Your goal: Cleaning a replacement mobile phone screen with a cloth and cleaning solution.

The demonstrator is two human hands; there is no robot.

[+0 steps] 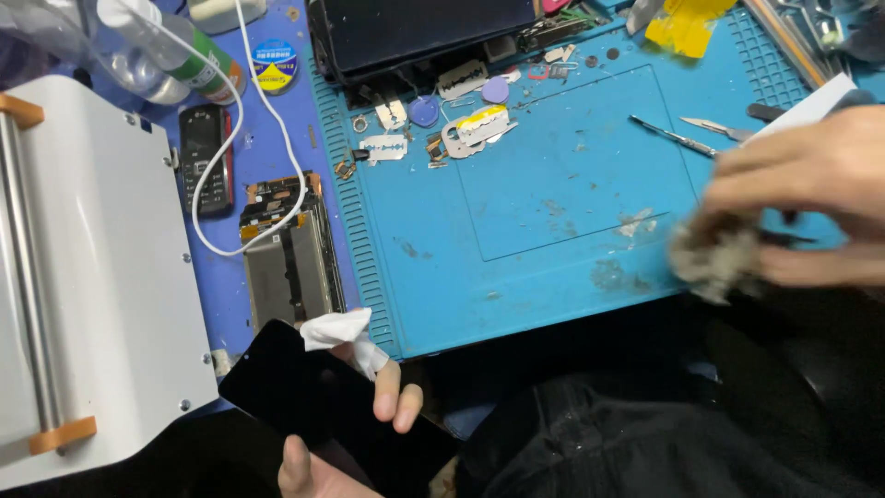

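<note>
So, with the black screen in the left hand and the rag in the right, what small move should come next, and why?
Probably bring the right hand with the grey rag across to the screen. The left hand holds the screen steady at the lower left, a white tissue at its top edge, while the rag is far to the right over the blue mat.

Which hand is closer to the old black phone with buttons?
The left hand. It holds a black screen panel at the bottom, below and right of the button phone. The right hand, gripping a grey rag, is far across the blue mat.
</note>
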